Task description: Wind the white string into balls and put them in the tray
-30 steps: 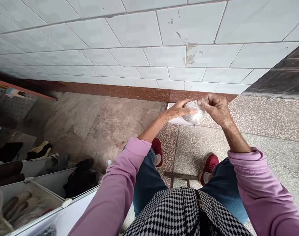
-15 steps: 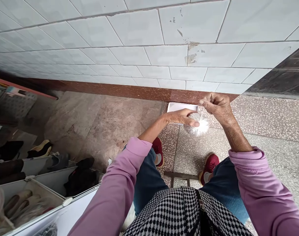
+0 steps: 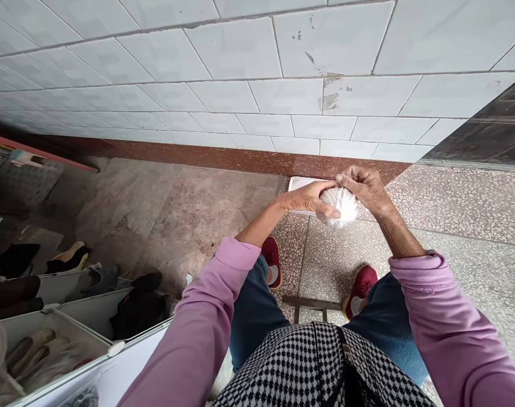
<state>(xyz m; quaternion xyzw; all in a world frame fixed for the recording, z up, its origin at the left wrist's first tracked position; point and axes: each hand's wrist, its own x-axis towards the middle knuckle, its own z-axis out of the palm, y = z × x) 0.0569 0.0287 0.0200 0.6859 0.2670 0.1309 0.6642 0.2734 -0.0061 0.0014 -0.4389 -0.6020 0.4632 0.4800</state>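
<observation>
My left hand (image 3: 310, 199) is closed around a white ball of twine (image 3: 341, 207), thumb on the near side and fingers on the far side. The ball looks shiny and fibrous, with strands wound round it. At its upper right edge is my right hand (image 3: 363, 189), thumb and forefinger pinched close to the left fingertips. Whatever the pinch holds is too fine to make out. Below and behind the left hand, a shallow white box (image 3: 297, 183) lies on the floor against the wall, partly covered by hand and ball.
A white tiled wall (image 3: 223, 51) with a brown skirting rises in front. Speckled floor slabs (image 3: 464, 243) spread to the right. At the lower left, a white compartmented rack (image 3: 83, 311) holds several shoes. A dark bar frame (image 3: 310, 303) sits between my red shoes.
My right hand has come left and slightly down, from apart to the ball's upper edge. The ball has shifted slightly upward in my left hand, which keeps its hold.
</observation>
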